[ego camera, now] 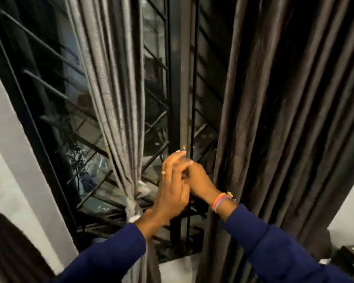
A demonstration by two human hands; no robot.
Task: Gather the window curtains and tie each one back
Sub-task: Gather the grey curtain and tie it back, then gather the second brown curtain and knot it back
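Observation:
A grey curtain [114, 94] hangs left of centre, gathered into a bunch and cinched by a tie [133, 203] low down. On the right a darker curtain [284, 119] hangs in loose folds with no tie visible. My left hand [172, 190] and my right hand [200, 182] meet in the gap between the two curtains, in front of the window's black centre post [177, 99]. The left hand overlaps the right, fingers extended. I see nothing held in either hand. Both arms wear dark blue sleeves, and coloured bands circle my right wrist.
Behind the curtains is a window with a black diagonal metal grille [49, 88]. White wall [18, 170] frames it on the left and on the lower right [347, 201]. A dark object [12, 252] fills the lower left corner.

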